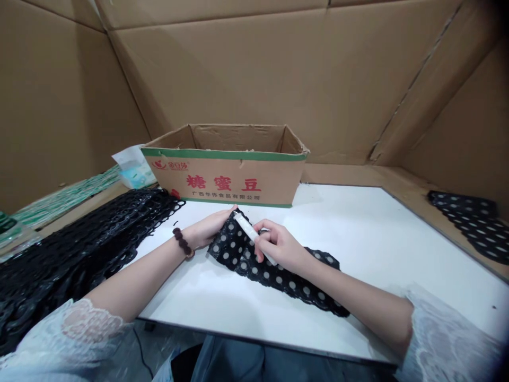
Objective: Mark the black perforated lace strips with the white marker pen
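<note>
A black strip of material with pale round dots and a scalloped edge [284, 278] lies across the white table, its far left end raised. My left hand [212, 225] is closed on that raised end, the fingers partly hidden behind it. In my right hand [280, 245] is a slim white-handled tool [247, 227] with a small pointed tip, its exact kind unclear. The fingers wrap round its handle, and the tip is at the strip's upper edge, close to my left fingertips.
Behind my hands stands an open cardboard box [222, 178] with red lettering. A long pile of shiny black openwork strips [79, 249] lies at left, beside green-and-white strands [75, 193] and a tissue pack [133, 167]. Another dotted black piece [473, 220] lies far right. Cardboard walls [254, 79] surround the table [358, 223].
</note>
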A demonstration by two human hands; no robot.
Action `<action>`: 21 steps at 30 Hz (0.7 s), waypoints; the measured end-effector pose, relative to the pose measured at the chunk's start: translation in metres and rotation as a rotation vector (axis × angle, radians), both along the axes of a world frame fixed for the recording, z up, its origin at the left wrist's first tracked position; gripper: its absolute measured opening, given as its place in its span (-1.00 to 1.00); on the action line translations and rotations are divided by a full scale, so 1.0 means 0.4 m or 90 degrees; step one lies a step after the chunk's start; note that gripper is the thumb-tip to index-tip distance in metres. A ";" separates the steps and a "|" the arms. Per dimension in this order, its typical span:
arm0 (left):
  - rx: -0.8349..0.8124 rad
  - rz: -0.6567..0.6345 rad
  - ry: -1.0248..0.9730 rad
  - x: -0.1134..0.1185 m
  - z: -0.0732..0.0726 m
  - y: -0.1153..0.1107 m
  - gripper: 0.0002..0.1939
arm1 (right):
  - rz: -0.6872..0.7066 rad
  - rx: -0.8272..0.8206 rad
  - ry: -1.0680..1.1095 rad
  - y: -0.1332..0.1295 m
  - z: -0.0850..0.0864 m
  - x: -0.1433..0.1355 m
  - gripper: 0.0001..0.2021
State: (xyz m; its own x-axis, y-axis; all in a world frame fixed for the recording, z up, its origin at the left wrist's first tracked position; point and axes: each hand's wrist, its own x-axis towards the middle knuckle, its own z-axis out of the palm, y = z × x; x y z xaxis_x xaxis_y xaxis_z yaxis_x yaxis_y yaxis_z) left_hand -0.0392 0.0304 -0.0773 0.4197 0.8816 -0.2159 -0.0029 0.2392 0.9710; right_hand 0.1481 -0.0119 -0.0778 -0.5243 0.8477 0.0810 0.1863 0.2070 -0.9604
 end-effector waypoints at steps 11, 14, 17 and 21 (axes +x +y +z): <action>0.140 -0.093 0.077 0.004 0.026 -0.016 -0.81 | -0.010 0.038 -0.096 -0.002 -0.015 -0.007 -0.82; 0.153 -0.075 0.094 0.003 0.019 -0.014 -0.77 | -0.014 0.037 -0.098 -0.002 -0.013 -0.008 -0.82; 0.152 -0.062 0.097 0.003 0.016 -0.012 -0.76 | -0.020 0.044 -0.099 -0.003 -0.011 -0.008 -0.81; 0.140 -0.042 0.094 0.004 0.017 -0.012 -0.77 | -0.027 0.051 -0.102 -0.005 -0.011 -0.008 -0.80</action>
